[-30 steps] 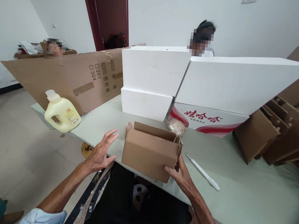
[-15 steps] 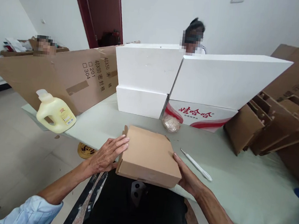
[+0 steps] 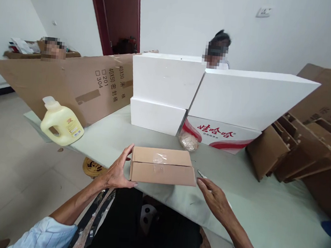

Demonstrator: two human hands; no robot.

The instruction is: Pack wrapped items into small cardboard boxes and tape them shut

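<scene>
While the left hand (image 3: 116,172) keeps its grip clamped on the cardboard box (image 3: 162,174), the right hand (image 3: 214,199), unclosed beside the box, should gently support its free end.

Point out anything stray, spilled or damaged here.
A small brown scrap lies on the floor beside the table, seen just below the yellow jug; it looks like stray litter. The taped cardboard box shows no damage; no spill is visible.

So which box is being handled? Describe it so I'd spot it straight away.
Find the pale green table and look along its near edge. There, between the left hand and right hand, is a small cardboard box. Unlike the white boxes behind it, it is brown, with shiny clear tape across its seam.
</scene>
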